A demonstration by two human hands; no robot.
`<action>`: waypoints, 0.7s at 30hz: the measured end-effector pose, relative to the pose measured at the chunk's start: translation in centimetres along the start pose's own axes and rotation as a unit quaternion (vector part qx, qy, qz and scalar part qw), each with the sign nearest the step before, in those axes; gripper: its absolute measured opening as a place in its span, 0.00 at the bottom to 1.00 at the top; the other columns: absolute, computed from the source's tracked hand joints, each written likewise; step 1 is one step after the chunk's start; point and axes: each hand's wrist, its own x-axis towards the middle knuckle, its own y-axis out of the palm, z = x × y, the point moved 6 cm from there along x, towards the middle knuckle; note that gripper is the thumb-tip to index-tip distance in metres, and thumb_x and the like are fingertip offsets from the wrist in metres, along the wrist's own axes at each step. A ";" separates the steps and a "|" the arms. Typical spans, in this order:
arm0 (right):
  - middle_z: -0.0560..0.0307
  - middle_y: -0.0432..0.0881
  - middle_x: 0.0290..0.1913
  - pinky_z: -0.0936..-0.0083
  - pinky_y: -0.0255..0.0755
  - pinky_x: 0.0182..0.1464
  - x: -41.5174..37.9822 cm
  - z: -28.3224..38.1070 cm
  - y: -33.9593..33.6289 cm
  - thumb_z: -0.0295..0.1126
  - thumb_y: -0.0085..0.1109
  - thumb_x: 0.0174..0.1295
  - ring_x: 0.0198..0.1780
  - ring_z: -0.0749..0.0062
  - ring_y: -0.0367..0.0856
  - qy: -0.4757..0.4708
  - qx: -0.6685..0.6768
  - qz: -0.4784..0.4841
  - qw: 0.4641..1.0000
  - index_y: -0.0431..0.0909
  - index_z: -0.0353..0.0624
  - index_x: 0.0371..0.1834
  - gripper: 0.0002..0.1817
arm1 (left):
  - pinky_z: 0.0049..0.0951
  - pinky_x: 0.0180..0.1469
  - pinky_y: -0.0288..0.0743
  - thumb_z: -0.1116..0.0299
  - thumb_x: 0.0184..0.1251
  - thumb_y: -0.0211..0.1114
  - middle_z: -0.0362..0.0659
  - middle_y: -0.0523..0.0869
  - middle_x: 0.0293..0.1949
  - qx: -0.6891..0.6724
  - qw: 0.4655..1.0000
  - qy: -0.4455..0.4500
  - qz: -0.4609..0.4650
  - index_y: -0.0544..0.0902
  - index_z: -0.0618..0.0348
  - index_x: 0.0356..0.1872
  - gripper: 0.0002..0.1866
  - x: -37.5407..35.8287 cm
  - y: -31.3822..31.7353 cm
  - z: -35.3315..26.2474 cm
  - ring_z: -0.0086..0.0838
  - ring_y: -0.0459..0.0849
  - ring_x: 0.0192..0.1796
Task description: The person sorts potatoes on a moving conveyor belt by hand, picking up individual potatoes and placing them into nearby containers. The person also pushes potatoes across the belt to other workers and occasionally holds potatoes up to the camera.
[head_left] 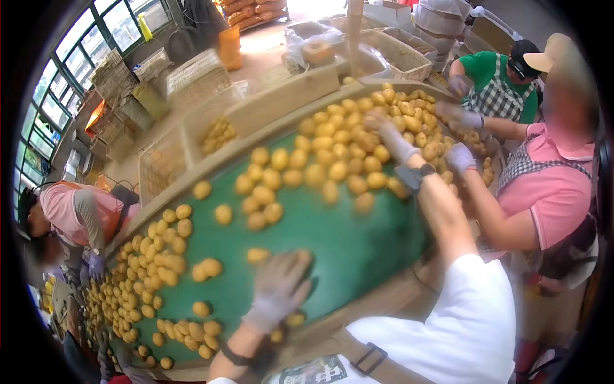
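Both my hands wear pale work gloves. My left hand (279,288) is low over the green belt, fingers spread and blurred by motion. A potato (258,255) lies just beyond its back, and another is at its fingertips, partly covered. Farther off, my right hand (391,136) reaches onto the heap of potatoes (345,137), its fingers stretched out over them and somewhat smeared. Whether it touches one potato in particular is hard to see. A dark watch (414,174) sits on my right wrist.
The green conveyor belt (345,246) has a raised rim. More potatoes (150,262) crowd its left end. Co-workers' gloved hands (460,157) work close to my right hand; a person in pink (77,214) stands across the belt. Plastic crates (163,163) line the far side.
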 end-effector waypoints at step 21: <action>0.51 0.82 0.50 0.55 0.72 0.60 -27.9 9.6 36.5 0.41 0.65 0.55 0.51 0.51 0.79 -0.503 -0.209 0.572 0.613 0.89 0.54 0.47 0.16 | 0.58 0.77 0.57 0.62 0.59 0.70 0.51 0.75 0.71 0.240 0.859 -0.451 -0.040 0.85 0.46 0.58 0.23 -30.1 -6.4 10.9 0.53 0.65 0.78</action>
